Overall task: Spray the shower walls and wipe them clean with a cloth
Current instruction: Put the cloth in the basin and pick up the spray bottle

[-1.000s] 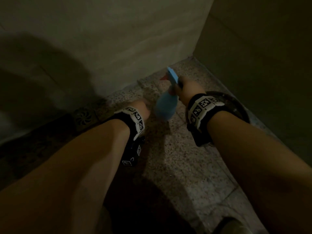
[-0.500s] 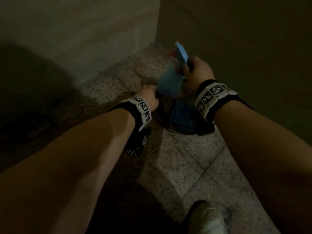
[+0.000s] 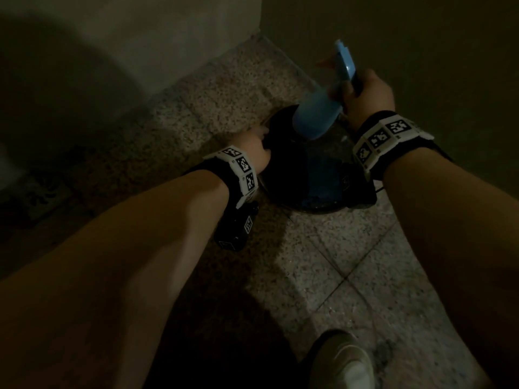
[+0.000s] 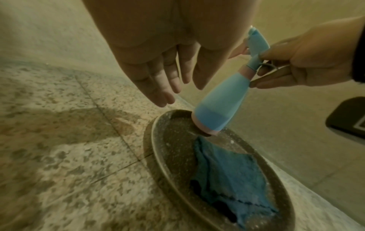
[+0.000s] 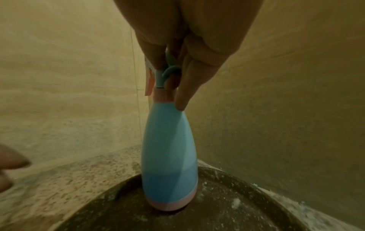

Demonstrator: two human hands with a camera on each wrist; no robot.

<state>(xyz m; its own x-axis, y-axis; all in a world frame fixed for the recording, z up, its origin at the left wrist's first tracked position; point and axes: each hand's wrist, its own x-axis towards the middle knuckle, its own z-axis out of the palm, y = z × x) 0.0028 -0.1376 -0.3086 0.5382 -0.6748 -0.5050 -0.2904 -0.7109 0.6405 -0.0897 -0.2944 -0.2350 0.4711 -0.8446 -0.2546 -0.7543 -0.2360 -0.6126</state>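
Note:
My right hand grips the neck of a light blue spray bottle with a pink base, just under its trigger head. The spray bottle tilts, and its base touches the far inside of a dark round tray on the floor. In the right wrist view the spray bottle stands on the tray below my right hand's fingers. A crumpled blue cloth lies in the tray. My left hand hovers open over the tray's left rim, holding nothing.
Two beige shower walls meet in a corner just beyond the tray. The speckled stone floor has a damp patch left of the tray. A floor drain sits at the far left. My shoe is near the bottom edge.
My right hand carried the bottle toward the tray and lowered its base onto it. My left hand reached forward to the tray's left rim. My view turned right toward the corner.

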